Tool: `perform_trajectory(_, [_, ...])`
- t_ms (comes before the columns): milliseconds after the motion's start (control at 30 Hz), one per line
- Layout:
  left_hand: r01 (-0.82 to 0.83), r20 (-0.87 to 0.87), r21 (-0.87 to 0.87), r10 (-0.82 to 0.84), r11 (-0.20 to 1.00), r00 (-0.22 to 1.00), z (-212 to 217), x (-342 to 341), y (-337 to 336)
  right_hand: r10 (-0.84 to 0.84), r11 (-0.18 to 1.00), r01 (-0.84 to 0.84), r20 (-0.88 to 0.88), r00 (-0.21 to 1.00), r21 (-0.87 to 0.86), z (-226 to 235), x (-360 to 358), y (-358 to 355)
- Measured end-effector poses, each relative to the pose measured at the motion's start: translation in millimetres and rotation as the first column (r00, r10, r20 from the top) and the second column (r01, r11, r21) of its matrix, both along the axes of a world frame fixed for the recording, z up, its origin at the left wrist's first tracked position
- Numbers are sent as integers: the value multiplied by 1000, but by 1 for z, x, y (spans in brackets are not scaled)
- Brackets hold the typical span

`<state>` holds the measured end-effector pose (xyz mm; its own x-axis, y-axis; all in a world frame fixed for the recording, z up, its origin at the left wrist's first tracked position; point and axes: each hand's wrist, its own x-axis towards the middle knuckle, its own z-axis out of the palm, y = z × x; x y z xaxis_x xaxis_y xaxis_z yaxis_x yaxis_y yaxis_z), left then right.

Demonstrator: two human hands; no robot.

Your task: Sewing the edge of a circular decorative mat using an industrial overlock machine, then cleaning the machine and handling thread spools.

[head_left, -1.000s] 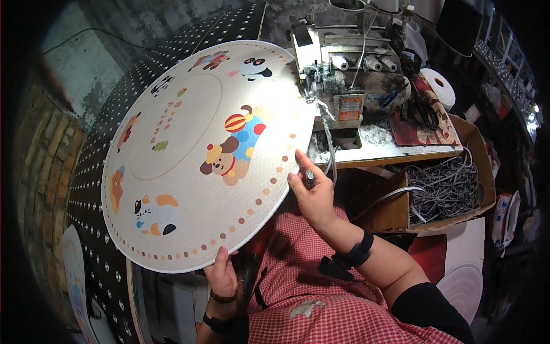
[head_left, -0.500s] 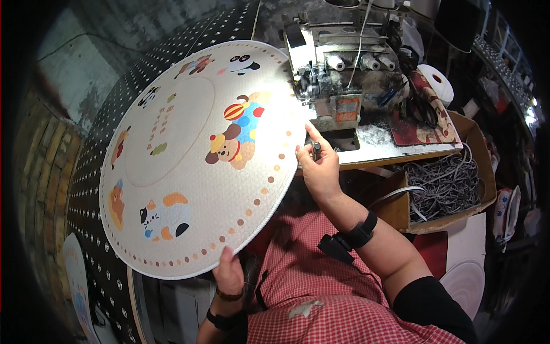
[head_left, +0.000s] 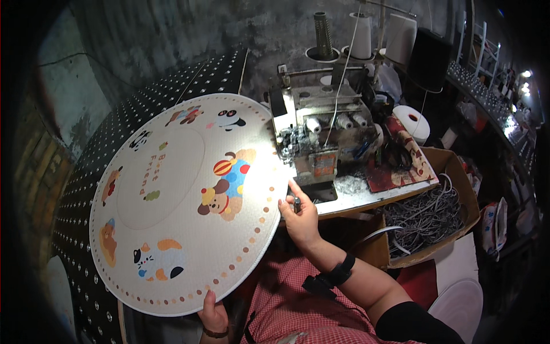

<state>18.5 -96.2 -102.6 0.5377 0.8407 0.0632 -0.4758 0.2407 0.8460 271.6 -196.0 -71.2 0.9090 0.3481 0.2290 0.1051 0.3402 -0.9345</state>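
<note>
A large round cream mat (head_left: 183, 200) printed with cartoon animals and a dotted border lies tilted over the black studded table, its right edge at the sewing machine (head_left: 323, 135). My left hand (head_left: 213, 312) grips the mat's near rim from below, thumb on top. My right hand (head_left: 299, 215) rests at the mat's right edge just in front of the machine, forefinger pointing up, with a small dark metal tool (head_left: 297, 203) between its fingers. A black band sits on that wrist.
Thread cones (head_left: 323, 34) stand behind the machine. A cardboard box (head_left: 452, 172) of grey cord (head_left: 427, 218) sits to the right, a white tape roll (head_left: 415, 123) beside it. More round white mats (head_left: 461, 307) lie at lower right. Black dotted sheet (head_left: 74, 189) lies under the mat.
The mat has turned and slid left and nearer to me. My right hand followed its edge downward in front of the machine. The left hand kept its hold on the rim.
</note>
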Motion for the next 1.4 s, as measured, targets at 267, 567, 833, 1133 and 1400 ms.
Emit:
perform_trajectory(267, [-43,-89,47,47,998,995,5,-2,-4,-19,999,19,-22,1000,-31,-1,-2,3])
perform_trajectory(567, [1,-141,87,12,996,990,19,13,-3,22,998,-16,-100,995,59,14,6,6])
perform_trajectory(833, [-88,-157,78,100,993,982,32,18,15,144,987,-128,-177,974,99,15,14,21])
perform_trajectory(1133, [-95,-121,116,109,989,987,40,16,40,169,986,-169,-152,974,12,15,16,31])
perform_trajectory(1400, [-124,-86,70,130,990,988,45,11,57,268,960,-245,-191,944,134,17,13,37])
